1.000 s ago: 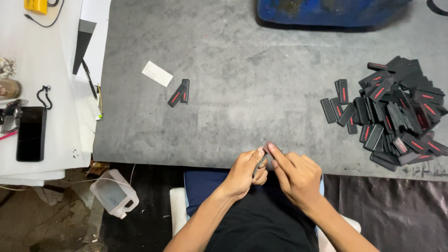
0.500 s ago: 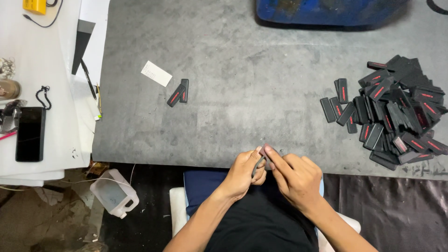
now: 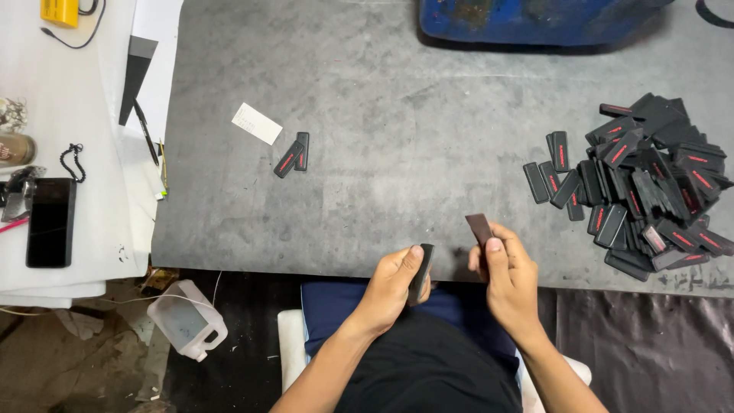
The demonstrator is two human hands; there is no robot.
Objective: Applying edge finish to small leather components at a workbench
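Left hand and right hand each grip a black piece, two finished pieces lying mid-table, a big pile waiting at the right edge.

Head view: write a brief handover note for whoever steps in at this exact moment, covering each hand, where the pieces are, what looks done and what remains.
Left hand: grips a black flat piece at the near table edge.
Right hand: pinches a dark flat piece, held upright; the two pieces are apart.
Pile of black pieces with red marks: on the right of the grey table.
Two black pieces: lying together at the left, beside a white slip.
Done: seemingly those two.
Left: apparently the pile.
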